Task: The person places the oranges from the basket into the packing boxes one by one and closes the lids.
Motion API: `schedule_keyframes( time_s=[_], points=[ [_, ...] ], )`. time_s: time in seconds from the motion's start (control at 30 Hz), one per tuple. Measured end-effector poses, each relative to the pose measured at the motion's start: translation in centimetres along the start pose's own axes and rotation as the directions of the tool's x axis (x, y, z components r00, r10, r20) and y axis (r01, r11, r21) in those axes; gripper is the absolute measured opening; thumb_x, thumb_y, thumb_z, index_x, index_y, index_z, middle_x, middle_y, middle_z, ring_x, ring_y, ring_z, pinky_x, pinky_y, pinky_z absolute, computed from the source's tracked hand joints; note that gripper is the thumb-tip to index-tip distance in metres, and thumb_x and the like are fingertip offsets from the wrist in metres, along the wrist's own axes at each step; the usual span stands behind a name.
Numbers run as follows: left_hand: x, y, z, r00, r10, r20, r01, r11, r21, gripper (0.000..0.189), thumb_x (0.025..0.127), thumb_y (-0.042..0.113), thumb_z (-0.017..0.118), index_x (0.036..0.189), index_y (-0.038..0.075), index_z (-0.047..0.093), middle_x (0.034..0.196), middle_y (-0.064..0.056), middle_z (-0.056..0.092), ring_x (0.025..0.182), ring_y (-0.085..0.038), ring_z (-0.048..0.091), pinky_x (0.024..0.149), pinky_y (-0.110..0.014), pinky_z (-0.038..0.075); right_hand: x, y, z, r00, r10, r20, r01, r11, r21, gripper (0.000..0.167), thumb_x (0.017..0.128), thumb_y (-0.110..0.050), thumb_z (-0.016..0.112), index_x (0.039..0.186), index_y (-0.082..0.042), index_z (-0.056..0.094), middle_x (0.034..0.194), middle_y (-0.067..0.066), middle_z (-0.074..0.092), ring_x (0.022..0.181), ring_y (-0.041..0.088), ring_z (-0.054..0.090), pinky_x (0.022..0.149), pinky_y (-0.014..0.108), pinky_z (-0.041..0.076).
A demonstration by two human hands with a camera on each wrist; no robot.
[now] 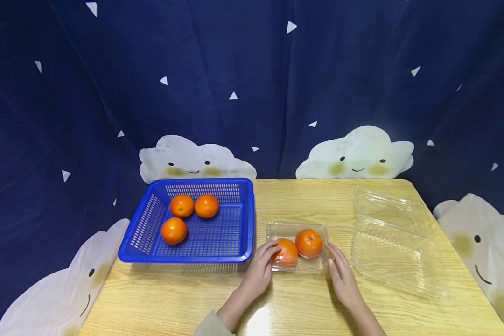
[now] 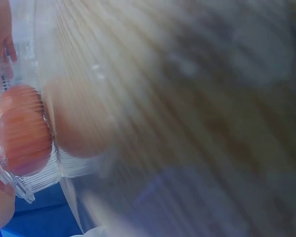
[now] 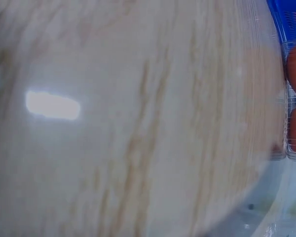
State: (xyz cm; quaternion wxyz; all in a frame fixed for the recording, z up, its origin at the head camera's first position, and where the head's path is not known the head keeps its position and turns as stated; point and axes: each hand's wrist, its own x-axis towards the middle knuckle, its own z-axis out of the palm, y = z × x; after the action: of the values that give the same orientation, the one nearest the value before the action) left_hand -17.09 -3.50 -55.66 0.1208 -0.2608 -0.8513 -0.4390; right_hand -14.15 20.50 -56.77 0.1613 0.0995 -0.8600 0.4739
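A clear plastic clamshell container (image 1: 298, 266) stands on the table with two oranges inside, the right orange (image 1: 309, 243) beside the left orange (image 1: 286, 253). My left hand (image 1: 257, 269) grips its left end, fingertips bent over the edge by the left orange. At the opposite end, my right hand (image 1: 343, 278) touches the corner with fairly straight fingers and thumb apart. The left wrist view shows the container's ribbed wall (image 2: 47, 180) around the oranges, with the left hand (image 2: 1, 207) at its near corner. Whether the lid is fastened is unclear.
On the left is a blue plastic basket (image 1: 252, 219) holding three oranges (image 1: 174, 230). An opened clear clamshell (image 1: 396, 249) lies on the right of the wooden table (image 1: 172, 298). Behind the table hangs a dark blue curtain (image 1: 252, 56) with clouds and white triangles.
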Motion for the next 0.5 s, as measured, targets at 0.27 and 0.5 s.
schedule_keyframes(
  time_s=[0.27, 0.5],
  points=[
    [-0.36, -0.33, 0.28, 0.992, -0.119, -0.04, 0.116, 0.991, -0.07, 0.053, 0.075, -0.01, 0.049, 0.127, 0.001, 0.048, 0.136, -0.016, 0.04, 0.106, -0.029, 0.054, 0.084, -0.033, 0.049, 0.19, 0.56, 0.26, 0.992, -0.109, -0.06, 0.118, 0.975, 0.188, 0.035, 0.094, 0.007, 0.034, 0.128, 0.012, 0.041, 0.13, 0.028, 0.038, 0.119, 0.0, 0.039, 0.095, 0.005, 0.028],
    [-0.66, -0.4, 0.1, 0.943, -0.334, 0.002, 0.329, 0.928, -0.176, 0.055, 0.079, 0.001, 0.053, 0.132, -0.002, 0.037, 0.121, -0.015, 0.049, 0.103, -0.029, 0.054, 0.088, -0.041, 0.045, 0.07, 0.84, 0.03, 1.0, -0.006, 0.01, 0.003, 0.96, 0.279, 0.041, 0.093, 0.011, 0.031, 0.133, 0.009, 0.033, 0.133, 0.03, 0.032, 0.122, 0.015, 0.041, 0.093, 0.007, 0.032]
  ],
)
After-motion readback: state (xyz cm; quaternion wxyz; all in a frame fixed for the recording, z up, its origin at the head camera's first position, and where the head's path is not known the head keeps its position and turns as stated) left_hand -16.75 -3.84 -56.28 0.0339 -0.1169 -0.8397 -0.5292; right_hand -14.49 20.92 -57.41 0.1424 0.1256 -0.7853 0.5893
